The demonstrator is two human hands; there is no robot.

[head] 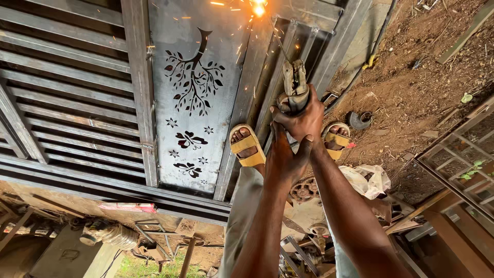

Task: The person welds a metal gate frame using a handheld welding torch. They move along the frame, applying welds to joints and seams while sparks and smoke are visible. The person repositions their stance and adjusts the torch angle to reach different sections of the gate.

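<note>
We hold a welding electrode holder [294, 85] with our right hand [303, 121], the fingers wrapped tight around its handle. Our left hand [284, 157] sits just under the right one and grips our right wrist, fingers pressed closed around it. The holder points up, away from us, and its thin rod [274, 38] reaches to a bright spark [259, 7] at the top edge of the metal gate [134, 77].

The gate lies flat beneath us. Just left of the holder is its sheet panel [193, 103], with a tree shape and flower shapes cut through. Farther left of the holder, the gate has horizontal slats [67, 103].

Our feet in yellow sandals stand on the gate, one sandal [247, 146] left of the hands, the other [335, 140] right of them.

Right of the holder, on the red soil, a white plastic bag [368, 180] lies; we cannot tell what is in it. A black cable [381, 31] runs along the gate edge.
</note>
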